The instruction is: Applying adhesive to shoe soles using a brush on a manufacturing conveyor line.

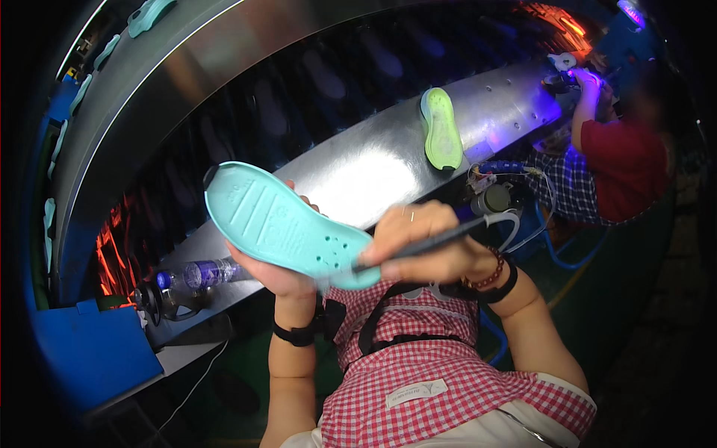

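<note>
A teal shoe sole (276, 224) is tilted in front of me, its tread of ridges and small holes facing up. My left hand (270, 275) grips it from beneath, with the thumb side along the near edge and some fingertips showing beyond the far edge. My right hand (429, 239) is closed around a slim black-handled tool, likely a glue brush (441, 240), with a white tube curving from its back end. The tool's front reaches the sole's right end; its tip is blurred, so I cannot tell its exact shape.
A yellow-green sole (442, 131) lies on the metal ledge (358, 183). A plastic bottle (205, 274) lies at its left end. Behind runs a dark conveyor (272, 108) with several soles, glowing orange at both ends. A co-worker in red (624, 157) works at far right, near a round container (494, 199).
</note>
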Demonstrator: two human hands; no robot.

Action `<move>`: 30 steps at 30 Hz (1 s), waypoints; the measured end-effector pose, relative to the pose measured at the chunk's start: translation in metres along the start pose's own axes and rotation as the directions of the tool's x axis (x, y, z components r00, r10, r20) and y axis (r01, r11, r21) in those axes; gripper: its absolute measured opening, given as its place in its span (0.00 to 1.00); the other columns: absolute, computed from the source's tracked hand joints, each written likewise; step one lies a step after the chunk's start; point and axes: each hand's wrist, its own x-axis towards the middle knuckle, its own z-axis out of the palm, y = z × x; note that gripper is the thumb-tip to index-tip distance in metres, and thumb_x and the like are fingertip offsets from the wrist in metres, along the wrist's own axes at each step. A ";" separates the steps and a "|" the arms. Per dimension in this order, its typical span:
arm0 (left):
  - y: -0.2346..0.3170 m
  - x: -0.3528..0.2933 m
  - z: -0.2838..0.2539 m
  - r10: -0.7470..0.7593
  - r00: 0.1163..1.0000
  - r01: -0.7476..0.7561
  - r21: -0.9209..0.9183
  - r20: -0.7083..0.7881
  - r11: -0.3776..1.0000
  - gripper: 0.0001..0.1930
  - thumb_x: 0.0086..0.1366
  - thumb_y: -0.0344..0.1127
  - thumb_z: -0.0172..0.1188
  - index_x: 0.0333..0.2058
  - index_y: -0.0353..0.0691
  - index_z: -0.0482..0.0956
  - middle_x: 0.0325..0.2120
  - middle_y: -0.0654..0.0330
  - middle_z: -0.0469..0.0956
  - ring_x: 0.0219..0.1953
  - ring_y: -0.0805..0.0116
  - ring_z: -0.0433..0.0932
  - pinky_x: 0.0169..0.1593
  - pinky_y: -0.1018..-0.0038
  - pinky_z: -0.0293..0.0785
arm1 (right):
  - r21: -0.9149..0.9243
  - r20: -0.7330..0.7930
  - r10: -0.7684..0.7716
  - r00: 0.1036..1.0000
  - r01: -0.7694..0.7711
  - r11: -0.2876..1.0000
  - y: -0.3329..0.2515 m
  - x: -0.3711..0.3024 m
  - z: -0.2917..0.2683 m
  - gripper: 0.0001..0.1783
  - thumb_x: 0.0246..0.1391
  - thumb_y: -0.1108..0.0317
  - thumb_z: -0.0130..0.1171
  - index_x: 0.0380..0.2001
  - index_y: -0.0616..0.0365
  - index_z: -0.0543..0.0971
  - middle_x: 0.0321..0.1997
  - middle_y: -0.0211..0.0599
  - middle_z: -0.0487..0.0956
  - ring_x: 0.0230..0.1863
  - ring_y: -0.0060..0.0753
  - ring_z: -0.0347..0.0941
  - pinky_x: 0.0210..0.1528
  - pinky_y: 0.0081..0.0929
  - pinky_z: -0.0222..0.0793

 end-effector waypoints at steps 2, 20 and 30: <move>0.000 -0.003 0.006 0.057 0.993 -0.061 -0.037 -0.104 0.997 0.42 0.57 0.68 0.27 0.54 0.36 0.60 0.43 0.46 0.70 0.38 0.56 0.73 0.41 0.61 0.71 | -0.082 -0.083 0.135 0.987 -0.142 0.986 0.012 0.000 -0.001 0.12 0.36 0.78 0.64 0.30 0.62 0.80 0.32 0.40 0.80 0.33 0.33 0.75 0.39 0.26 0.69; 0.026 0.000 0.022 0.143 0.968 -0.158 -0.057 -0.206 0.986 0.42 0.57 0.70 0.30 0.57 0.40 0.57 0.47 0.45 0.68 0.44 0.50 0.71 0.45 0.57 0.71 | 0.451 -0.072 0.365 0.928 -0.297 0.842 0.020 -0.012 0.009 0.10 0.45 0.76 0.59 0.34 0.64 0.78 0.34 0.39 0.79 0.34 0.24 0.75 0.38 0.18 0.71; 0.006 -0.026 -0.029 -0.235 0.968 0.224 0.108 0.093 0.968 0.32 0.60 0.54 0.41 0.56 0.35 0.57 0.49 0.44 0.66 0.44 0.52 0.72 0.46 0.58 0.72 | 0.265 0.185 0.162 0.969 -0.208 0.941 -0.002 -0.010 0.003 0.12 0.39 0.76 0.64 0.32 0.63 0.79 0.32 0.42 0.80 0.34 0.29 0.77 0.37 0.21 0.72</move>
